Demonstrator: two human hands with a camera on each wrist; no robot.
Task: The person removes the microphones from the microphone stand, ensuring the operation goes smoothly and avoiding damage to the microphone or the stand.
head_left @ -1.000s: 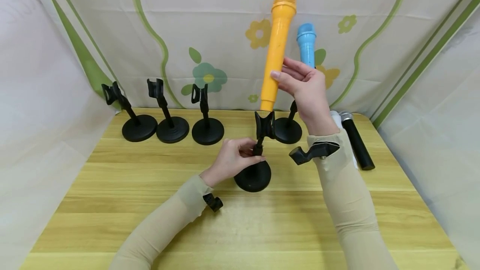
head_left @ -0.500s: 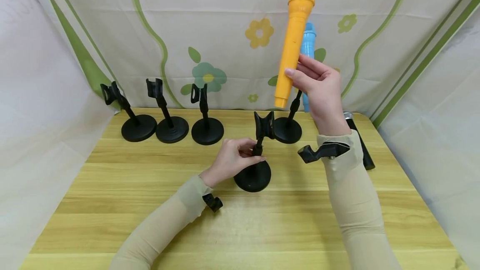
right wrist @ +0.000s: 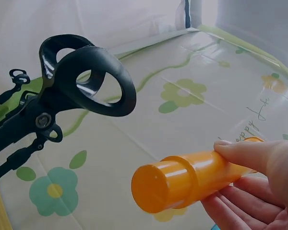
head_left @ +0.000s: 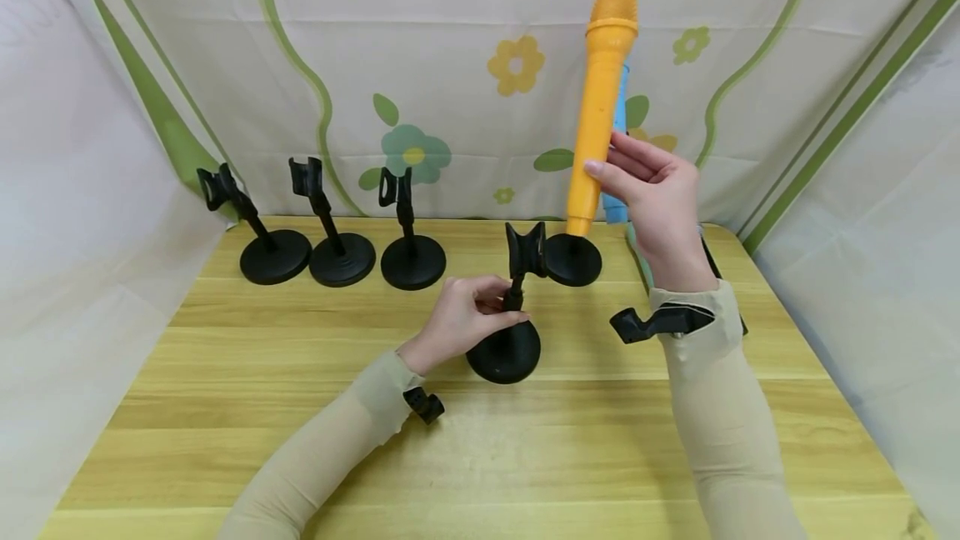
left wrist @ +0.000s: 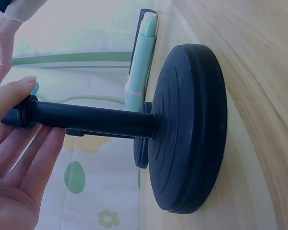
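Note:
My left hand (head_left: 465,319) pinches the upright stem (left wrist: 96,119) of a black tabletop microphone stand (head_left: 504,354), whose round base rests on the table. An orange microphone (head_left: 600,107) is held by my right hand (head_left: 660,202), thumb on one side and fingers on the other, near its lower end. It is raised head up, slightly tilted, above and to the right of the stand's clip (head_left: 527,252). In the right wrist view the clip's cradle (right wrist: 69,91) holds nothing, and the microphone's butt end (right wrist: 151,188) is apart from it.
Three black stands, one of them the middle stand (head_left: 342,258), line the table's back left. Behind the orange microphone, a blue microphone (head_left: 620,119) leans above another stand's base (head_left: 573,260). A pale green microphone (left wrist: 141,64) lies at the right, partly hidden by my right arm.
My right hand has carried the orange microphone to the right, away from the stand's clip, then slightly lower. The blue microphone is more covered now. My left hand and its stand have stayed put.

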